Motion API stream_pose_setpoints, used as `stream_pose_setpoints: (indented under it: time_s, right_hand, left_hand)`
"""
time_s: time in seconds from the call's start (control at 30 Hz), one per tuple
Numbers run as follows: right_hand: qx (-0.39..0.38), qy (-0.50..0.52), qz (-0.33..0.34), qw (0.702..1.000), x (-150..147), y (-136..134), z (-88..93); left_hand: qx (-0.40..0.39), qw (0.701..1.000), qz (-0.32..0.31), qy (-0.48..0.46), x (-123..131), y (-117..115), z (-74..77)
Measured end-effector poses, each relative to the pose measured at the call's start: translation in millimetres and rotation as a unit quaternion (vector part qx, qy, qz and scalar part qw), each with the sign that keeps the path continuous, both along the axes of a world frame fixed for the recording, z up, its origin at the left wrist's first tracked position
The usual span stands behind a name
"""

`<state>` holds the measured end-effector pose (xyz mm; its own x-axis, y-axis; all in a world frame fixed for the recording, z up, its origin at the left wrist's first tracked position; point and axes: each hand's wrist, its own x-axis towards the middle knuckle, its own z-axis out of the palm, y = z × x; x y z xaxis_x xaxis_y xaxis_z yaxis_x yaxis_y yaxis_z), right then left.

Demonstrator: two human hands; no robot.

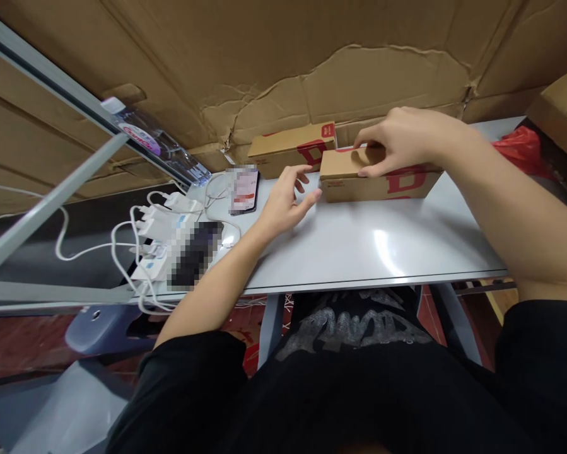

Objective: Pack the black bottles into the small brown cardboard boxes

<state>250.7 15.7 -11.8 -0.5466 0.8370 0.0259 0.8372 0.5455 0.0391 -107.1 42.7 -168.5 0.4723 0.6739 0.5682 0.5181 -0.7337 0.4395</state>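
A brown cardboard box with red print (354,180) lies on the grey table (368,246). My right hand (401,142) rests on top of it, fingers curled over its upper face, holding it. My left hand (286,202) is just left of the box, fingers spread, a fingertip touching its left end. A second similar box (287,146) stands behind and to the left, against the cardboard wall.
Phones (244,189) and white chargers with cables (163,236) lie at the table's left end. A clear plastic bottle (151,142) lies on a metal rail. Cardboard sheets (283,57) form the back wall. A red bag (520,148) sits far right.
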Motion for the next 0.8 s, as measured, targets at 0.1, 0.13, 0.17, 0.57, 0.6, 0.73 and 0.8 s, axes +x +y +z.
stream_pose_setpoints:
  time_s: [0.1, 0.13, 0.17, 0.57, 0.6, 0.73, 0.8]
  right_hand:
    - [-0.025, 0.04, 0.028, 0.999, -14.6, -4.1, -2.5]
    - [-0.041, 0.052, 0.035, 0.997, -17.4, -4.6, -3.2]
    - [-0.059, 0.061, 0.042, 0.995, -19.2, -5.1, -3.3]
    - [-0.119, 0.059, 0.005, 0.991, -19.1, -26.1, 20.1]
    - [-0.092, 0.041, -0.021, 0.995, -21.9, -29.5, 21.6]
    - [0.081, -0.033, -0.107, 0.99, -34.4, -44.6, 25.7]
    - [0.139, -0.046, -0.118, 0.982, -37.4, -47.4, 26.7]
  left_hand:
    - [0.008, 0.999, -0.045, -0.004, -6.0, 8.8, -10.5]
    - [0.007, 0.998, -0.064, -0.004, -8.2, 11.0, -11.8]
    - [0.005, 0.997, -0.079, -0.006, -9.5, 12.1, -12.0]
    - [-0.03, 0.99, -0.105, -0.092, -4.8, 14.1, -13.2]
    - [-0.022, 0.99, -0.1, -0.101, -5.1, 16.9, -17.9]
    - [0.027, 0.99, -0.06, -0.122, -5.5, 17.1, -25.7]
    - [0.04, 0.993, -0.015, -0.114, -5.9, 7.3, -16.6]
